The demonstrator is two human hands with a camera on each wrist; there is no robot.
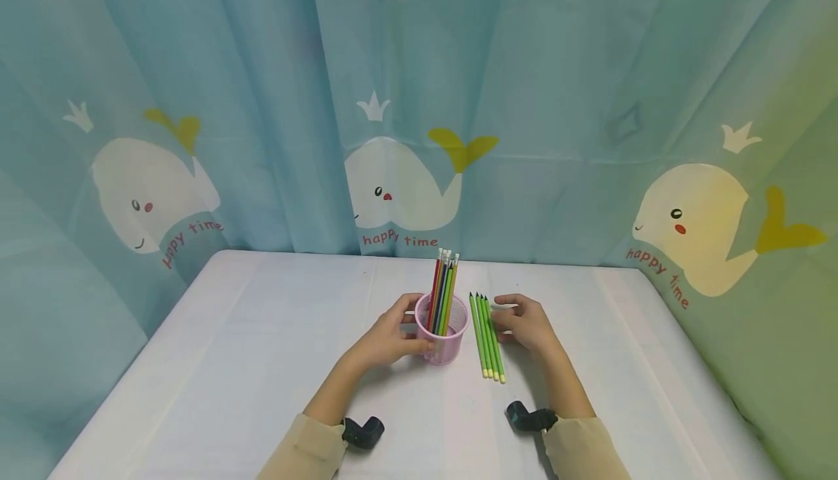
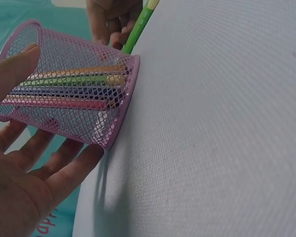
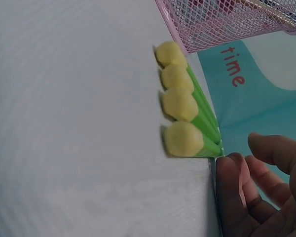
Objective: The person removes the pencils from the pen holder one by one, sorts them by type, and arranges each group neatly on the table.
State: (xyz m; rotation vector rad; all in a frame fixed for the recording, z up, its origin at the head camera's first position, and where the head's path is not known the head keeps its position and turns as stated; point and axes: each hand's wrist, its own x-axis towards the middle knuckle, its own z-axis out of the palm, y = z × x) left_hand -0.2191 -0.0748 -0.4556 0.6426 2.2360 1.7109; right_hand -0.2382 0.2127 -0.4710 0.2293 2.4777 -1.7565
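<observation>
A pink mesh pencil cup (image 1: 447, 351) stands upright on the table, with several pencils (image 1: 447, 291) of mixed colours in it, their eraser ends up. My left hand (image 1: 386, 338) holds the cup from its left side; in the left wrist view the thumb lies along one side of the mesh and the fingers (image 2: 69, 168) along the other. To the right of the cup, several green pencils (image 1: 484, 338) lie side by side, dark tips pointing away and pale yellow ends (image 3: 181, 103) toward me. Fingers bent, my right hand (image 1: 529, 326) is right at the rightmost green pencil.
A pale cloth with faint stripes covers the table (image 1: 262, 364). Behind it hangs a blue-green curtain (image 1: 556, 65) printed with white whales. Each wrist wears a black camera mount (image 1: 364, 433), just below the beige sleeves (image 1: 304, 451).
</observation>
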